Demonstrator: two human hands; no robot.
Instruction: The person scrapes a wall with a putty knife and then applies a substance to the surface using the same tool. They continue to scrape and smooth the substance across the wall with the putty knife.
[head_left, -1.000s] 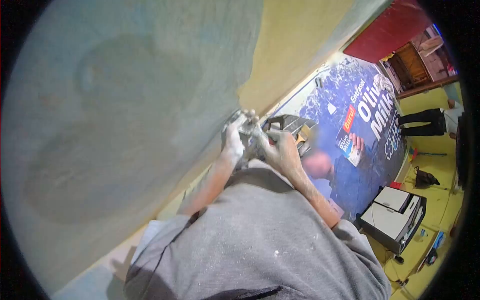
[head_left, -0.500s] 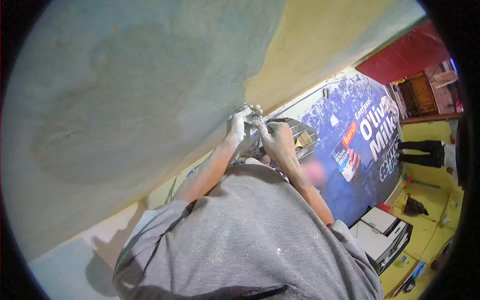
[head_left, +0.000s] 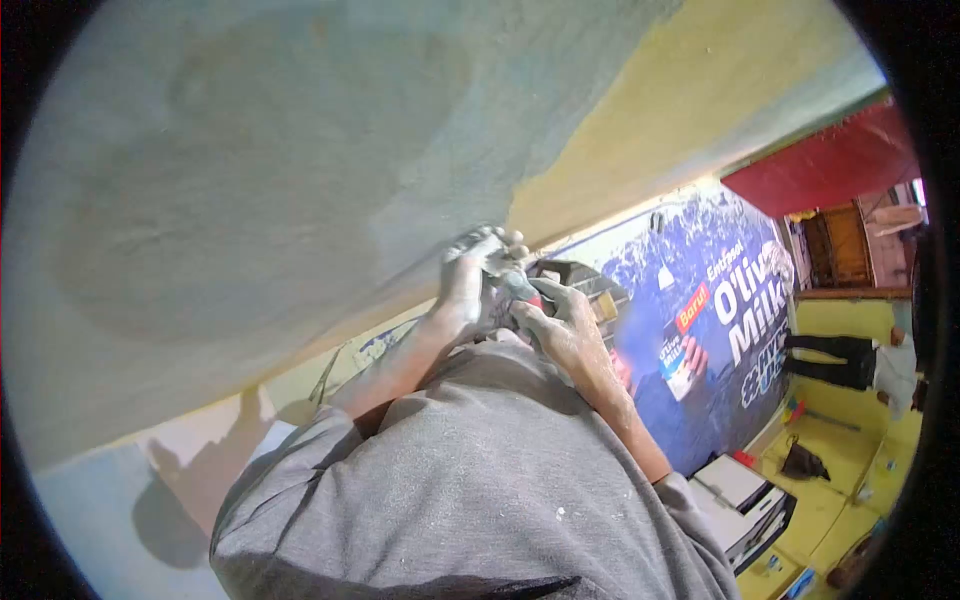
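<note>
My left hand (head_left: 462,288), dusted with white, is raised close to the wall (head_left: 300,180), fingers curled round something coated in pale paste that I cannot make out. Just right of it, my right hand (head_left: 570,325) grips a small putty knife (head_left: 522,287) with a red handle and a greyish blade. The blade points up toward the left hand's fingers. White smears cover both hands and wrists. On the wall, a grey, damp-looking coat borders a yellow patch (head_left: 620,110).
Behind my right hand is a dark slatted object (head_left: 607,290). A blue printed banner (head_left: 640,320) spreads to the right. Further off are a red panel (head_left: 820,165), a standing person (head_left: 850,355), a black bag (head_left: 803,462) and a white-topped box (head_left: 735,490) below.
The view has shifted, so the hands sit slightly lower. My right hand has turned, and the putty knife's red handle now shows. The left hand's grip looks more opened toward me.
</note>
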